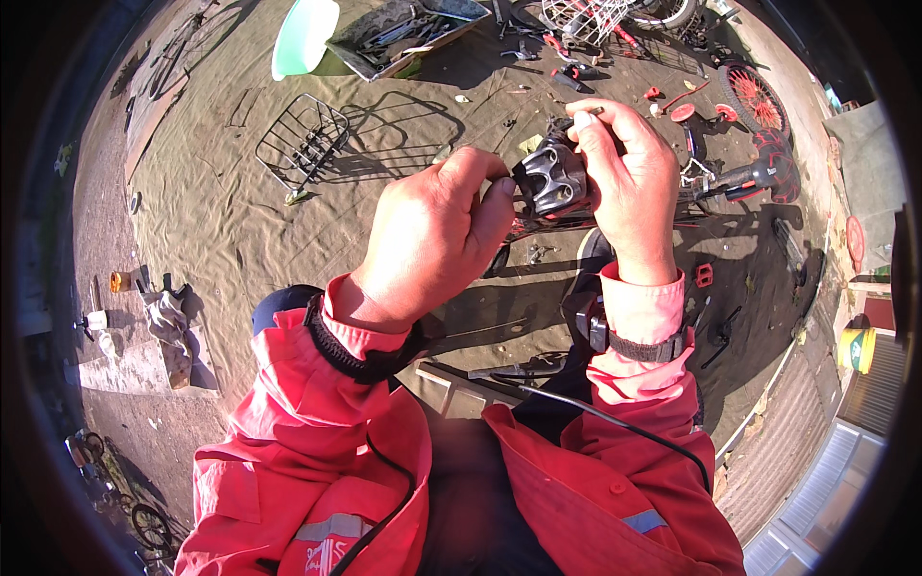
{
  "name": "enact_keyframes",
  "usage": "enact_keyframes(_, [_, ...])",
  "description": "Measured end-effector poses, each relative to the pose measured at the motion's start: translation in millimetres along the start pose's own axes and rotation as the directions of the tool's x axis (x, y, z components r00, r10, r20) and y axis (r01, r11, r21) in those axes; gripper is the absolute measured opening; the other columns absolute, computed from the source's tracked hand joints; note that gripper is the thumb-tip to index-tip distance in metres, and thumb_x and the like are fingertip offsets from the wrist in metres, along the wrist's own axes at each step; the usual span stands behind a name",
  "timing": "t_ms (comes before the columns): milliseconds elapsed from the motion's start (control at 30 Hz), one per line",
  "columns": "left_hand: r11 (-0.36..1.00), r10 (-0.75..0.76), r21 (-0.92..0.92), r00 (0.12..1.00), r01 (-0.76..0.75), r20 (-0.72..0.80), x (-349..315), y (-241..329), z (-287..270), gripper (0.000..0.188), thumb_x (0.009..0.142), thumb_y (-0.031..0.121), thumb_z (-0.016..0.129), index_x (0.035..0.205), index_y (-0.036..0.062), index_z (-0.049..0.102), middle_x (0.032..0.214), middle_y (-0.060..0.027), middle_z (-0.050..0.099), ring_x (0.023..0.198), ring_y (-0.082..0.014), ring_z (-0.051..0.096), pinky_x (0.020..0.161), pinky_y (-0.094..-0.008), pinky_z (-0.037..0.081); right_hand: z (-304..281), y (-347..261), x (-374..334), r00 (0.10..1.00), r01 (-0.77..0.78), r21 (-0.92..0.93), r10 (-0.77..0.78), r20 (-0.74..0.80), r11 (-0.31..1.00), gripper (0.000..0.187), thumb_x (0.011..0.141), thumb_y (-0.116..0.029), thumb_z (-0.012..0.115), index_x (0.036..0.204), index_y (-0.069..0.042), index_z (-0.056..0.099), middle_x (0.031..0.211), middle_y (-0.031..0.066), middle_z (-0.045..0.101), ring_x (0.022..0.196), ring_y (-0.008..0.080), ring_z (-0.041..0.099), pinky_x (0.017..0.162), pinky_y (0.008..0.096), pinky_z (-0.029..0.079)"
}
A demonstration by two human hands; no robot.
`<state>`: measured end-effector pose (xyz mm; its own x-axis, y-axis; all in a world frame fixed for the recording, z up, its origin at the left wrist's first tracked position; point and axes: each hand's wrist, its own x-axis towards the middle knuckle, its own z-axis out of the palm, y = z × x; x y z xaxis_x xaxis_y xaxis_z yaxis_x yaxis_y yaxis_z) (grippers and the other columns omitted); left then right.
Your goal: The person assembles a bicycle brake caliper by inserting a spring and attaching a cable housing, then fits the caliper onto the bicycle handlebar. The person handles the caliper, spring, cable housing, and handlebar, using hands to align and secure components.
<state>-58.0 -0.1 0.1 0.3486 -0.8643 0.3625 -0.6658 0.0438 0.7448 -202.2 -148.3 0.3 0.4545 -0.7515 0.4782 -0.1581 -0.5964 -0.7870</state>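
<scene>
My right hand is closed around the right side of a chunky black bicycle stem with shiny cut-outs. A short dark end, which I cannot make out, sticks out above its thumb and forefinger. At the stem's left end, my left hand has thumb and forefinger pinched together; what lies between those fingertips is hidden. Behind and below the stem runs a red-and-black bicycle frame, partly covered by my hands. Over to the right is a black-and-red saddle.
A black wire rack lies on the ground cloth, near a green basin and a tray of tools. Red-rimmed wheel, red pedal and crank parts lie right. A yellow bucket stands by the right edge.
</scene>
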Motion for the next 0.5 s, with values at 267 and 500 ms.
enact_keyframes(267, [1.0, 0.006, 0.029, 1.0, -0.006, 0.008, -0.8, 0.9, 0.4, 0.018, 0.091, 0.014, 0.073, 0.104, 0.0036, 0.065, 0.068, -0.0131, 0.064, 0.058, -0.0322, 0.067, 0.054, -0.0415, 0.051, -1.4, -2.1, -1.0, 1.0, -0.022, 0.034, 0.021, 0.009, 0.999, 0.011, 0.1, -0.011, 0.069, 0.103, -0.002, 0.075, 0.079, 0.0092, 0.072, 0.063, 0.0156, 0.071, 0.057, 0.0318, 0.053])
enact_keyframes(500, [0.998, 0.017, 0.057, 1.0, -0.018, 0.023, -1.1, 1.2, -2.0, 0.019, 0.091, 0.015, 0.073, 0.104, 0.0037, 0.065, 0.067, -0.0131, 0.064, 0.059, -0.0342, 0.067, 0.055, -0.0428, 0.051, -0.5, 2.0, 0.5, 0.999, 0.04, -0.008, -0.04, -0.004, 0.999, 0.011, 0.1, -0.011, 0.069, 0.103, -0.002, 0.074, 0.079, 0.0091, 0.073, 0.062, 0.0162, 0.069, 0.058, 0.0323, 0.053])
